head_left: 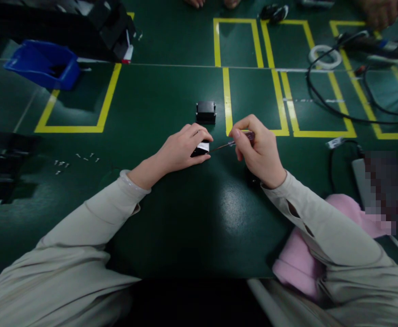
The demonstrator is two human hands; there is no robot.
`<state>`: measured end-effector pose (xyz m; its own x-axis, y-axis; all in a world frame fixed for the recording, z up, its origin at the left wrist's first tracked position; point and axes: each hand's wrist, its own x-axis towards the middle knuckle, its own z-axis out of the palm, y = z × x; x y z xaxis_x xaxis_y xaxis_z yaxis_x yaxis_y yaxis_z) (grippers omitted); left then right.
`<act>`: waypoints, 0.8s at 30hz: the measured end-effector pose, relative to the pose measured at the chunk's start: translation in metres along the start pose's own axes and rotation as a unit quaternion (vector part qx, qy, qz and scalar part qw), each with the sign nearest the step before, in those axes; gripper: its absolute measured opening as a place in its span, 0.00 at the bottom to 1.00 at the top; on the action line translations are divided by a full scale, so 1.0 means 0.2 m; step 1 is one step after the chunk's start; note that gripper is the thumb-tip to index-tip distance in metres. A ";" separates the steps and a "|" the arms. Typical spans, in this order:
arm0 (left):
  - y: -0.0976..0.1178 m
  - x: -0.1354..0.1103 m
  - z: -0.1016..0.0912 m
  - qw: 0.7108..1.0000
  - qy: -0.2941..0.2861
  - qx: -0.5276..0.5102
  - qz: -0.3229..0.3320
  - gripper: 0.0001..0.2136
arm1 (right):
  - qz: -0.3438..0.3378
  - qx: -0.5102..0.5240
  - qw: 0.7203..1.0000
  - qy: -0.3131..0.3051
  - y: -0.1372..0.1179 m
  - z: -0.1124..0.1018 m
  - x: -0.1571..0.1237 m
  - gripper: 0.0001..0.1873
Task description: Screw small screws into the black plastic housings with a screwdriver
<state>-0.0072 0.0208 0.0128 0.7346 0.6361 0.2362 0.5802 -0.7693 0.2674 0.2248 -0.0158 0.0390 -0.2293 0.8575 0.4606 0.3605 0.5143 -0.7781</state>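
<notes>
On the dark green tabletop (171, 209), my left hand (181, 147) grips a small black block (199, 149) with a pale top face, thumb in front and fingers behind. Much of the block is hidden by those fingers. My right hand (258, 147) is closed around the dark handle of a screwdriver (224, 146). Its thin shaft points left, and the tip meets the right side of the block or comes very close to it. Just behind my left fingers stands a second black block (206, 112). Something small and dark (252, 178) lies partly under my right wrist.
Several loose screws (61, 164) lie at left, near dark parts (6, 165). A blue bin (44, 63) and a black rack (96, 27) stand behind. Yellow tape (228, 97) marks rectangles. Right: black cable (321, 102), tape roll (324, 56), pink cloth (301, 265). Another person's hand (385, 12) shows at top right.
</notes>
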 end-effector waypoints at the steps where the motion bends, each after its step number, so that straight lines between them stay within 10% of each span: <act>1: 0.00 0.00 0.00 1.000 -0.001 -0.001 -0.002 0.18 | 0.001 0.007 1.000 -0.001 0.00 0.00 0.00 0.08; 24: 0.00 0.00 0.00 1.000 0.001 0.001 -0.004 0.18 | -0.006 -0.023 1.000 0.002 -0.01 -0.01 0.00 0.05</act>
<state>-0.0071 0.0206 0.0132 0.7295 0.6416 0.2369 0.5860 -0.7649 0.2674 0.2254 -0.0162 0.0413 -0.2302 0.8513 0.4715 0.3996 0.5245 -0.7518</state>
